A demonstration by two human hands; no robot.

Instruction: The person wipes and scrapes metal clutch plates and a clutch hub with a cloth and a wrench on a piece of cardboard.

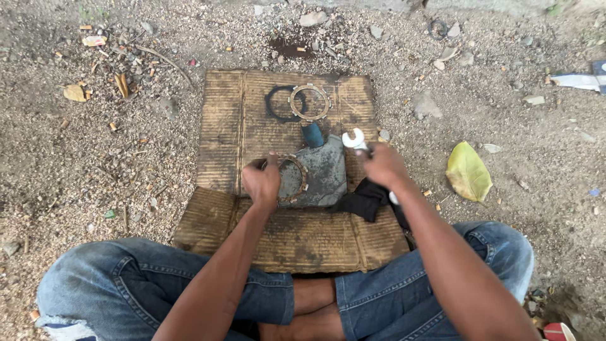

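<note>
We lose the near arc of the toothed ring [293, 179] under the left hand [262, 183], so its grip there can't be judged. The wrench [354, 140] shows only its open head; the shaft is buried in the right hand [383, 165]. The black cloth [363, 201] is partly behind that forearm. Both elbows run off the bottom edge, the red object [558, 331] is clipped at the corner, and the white-blue item [577, 80] at the right edge; we can't identify either
</note>
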